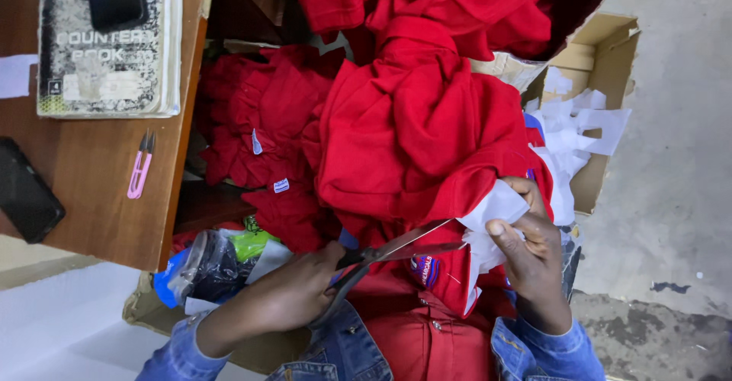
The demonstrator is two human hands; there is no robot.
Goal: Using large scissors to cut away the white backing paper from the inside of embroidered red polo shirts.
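My left hand grips the dark handles of a pair of scissors. Its blades are parted and point right toward a piece of white backing. My right hand pinches that white piece against the edge of a red garment draped over my lap. An embroidered badge on the red cloth shows just under the blades. Both of my sleeves are blue denim.
More red garments are heaped to the left and above. A cardboard box with white scraps stands at right. The wooden table holds a notebook, pink thread snips and a black phone. Plastic bags lie below.
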